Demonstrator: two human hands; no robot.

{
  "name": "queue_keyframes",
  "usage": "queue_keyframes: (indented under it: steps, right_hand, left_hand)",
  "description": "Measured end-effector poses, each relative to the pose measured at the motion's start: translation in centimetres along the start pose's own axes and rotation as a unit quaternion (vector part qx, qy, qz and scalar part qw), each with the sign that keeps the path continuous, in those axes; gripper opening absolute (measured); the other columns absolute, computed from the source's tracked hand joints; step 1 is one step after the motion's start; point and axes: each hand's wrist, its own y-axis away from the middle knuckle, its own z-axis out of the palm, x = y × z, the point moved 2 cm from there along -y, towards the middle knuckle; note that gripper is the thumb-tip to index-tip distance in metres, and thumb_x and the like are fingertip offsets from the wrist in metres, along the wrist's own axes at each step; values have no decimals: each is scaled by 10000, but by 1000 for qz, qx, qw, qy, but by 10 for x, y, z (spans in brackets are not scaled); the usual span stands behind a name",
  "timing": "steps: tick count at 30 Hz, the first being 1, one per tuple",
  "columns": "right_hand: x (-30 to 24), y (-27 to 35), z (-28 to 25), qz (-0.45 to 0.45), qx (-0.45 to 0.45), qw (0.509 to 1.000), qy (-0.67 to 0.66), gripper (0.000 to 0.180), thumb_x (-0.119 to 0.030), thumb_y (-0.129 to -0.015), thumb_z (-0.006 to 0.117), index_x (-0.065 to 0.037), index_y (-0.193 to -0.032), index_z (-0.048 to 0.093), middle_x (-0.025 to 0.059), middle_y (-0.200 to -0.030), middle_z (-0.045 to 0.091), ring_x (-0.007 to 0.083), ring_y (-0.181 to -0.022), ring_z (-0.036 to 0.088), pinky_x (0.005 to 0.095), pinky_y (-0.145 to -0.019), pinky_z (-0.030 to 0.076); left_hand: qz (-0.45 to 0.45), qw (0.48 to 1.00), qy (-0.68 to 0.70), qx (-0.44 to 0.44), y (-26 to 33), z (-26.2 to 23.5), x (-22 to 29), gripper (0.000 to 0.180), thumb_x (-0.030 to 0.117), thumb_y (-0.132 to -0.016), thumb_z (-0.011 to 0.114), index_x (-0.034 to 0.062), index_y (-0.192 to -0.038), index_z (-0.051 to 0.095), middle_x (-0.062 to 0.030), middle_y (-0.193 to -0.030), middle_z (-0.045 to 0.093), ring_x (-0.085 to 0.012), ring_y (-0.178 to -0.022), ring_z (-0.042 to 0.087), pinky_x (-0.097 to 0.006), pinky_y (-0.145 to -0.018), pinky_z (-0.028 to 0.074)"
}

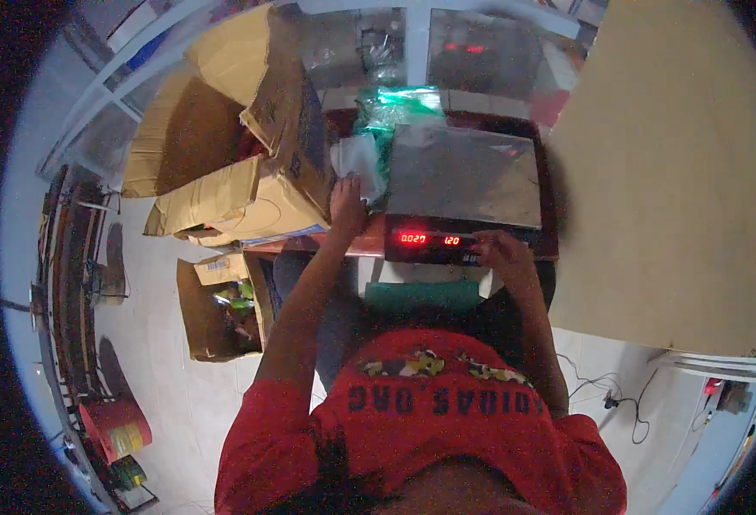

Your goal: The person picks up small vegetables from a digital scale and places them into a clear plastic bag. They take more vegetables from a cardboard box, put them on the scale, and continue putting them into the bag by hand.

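One red roll-shaped object [103, 423] sits at your far left, yellow patch on it, print too blurred to read. Next, a small open box [196, 307] on the floor; a pale label with dark bars shows on its flap. Above it, a large open carton [288, 204], dark printed marks on its side.

Your left hand [348, 204] is just right of the carton, fingers curled at the near end of a clear plastic bag [356, 163]; whether they pinch it, cannot tell. Shiny green plastic [399, 107] lies behind. Your red shirt [429, 360] carries dark lettering, upside down from this view.

The scale [459, 180] lies right of the bag, two groups of red digits lit on its display [429, 239]. Your right hand [505, 255] is at the panel's right end, fingers bunched by the keys; pressing or holding, cannot tell. Far right, a plain tan board [670, 172].
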Motion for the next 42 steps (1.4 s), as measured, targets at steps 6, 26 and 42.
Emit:
queue_keyframes:
  steps: [6, 26, 42]
  right_hand:
    - [-6, -1, -3, 22, 11, 999, 40, 285, -184, -875, 584, -21, -1108, 605, 32, -840, 623, 114, -776, 589, 271, -723, 485]
    - [-11, -13, 12, -59, -17, 992, 107, 313, -203, -868, 593, -37, -1133, 604, 73, -981, 642, 133, -898, 597, 293, -779, 490]
    - [-25, -56, 44, -154, 60, 970, 177, 359, -162, -831, 651, -35, -1155, 561, 97, -1030, 624, 185, -919, 605, 299, -807, 480]
  left_hand:
    - [-188, 970, -3, -153, -19, 32, -26, 315, 74, -773, 558, 44, -1087, 548, -172, -1160, 540, -328, -1045, 539, -408, -837, 487]
    - [-152, 921, 310, 182, -125, -32, -86, 112, 127, -872, 597, 29, -926, 584, -65, -789, 628, -149, -723, 578, -279, -691, 454]
    - [-106, 835, 522, 139, -173, -146, 60, 177, 203, -850, 664, 52, -786, 596, 63, -643, 502, -29, -570, 410, -200, -516, 329]
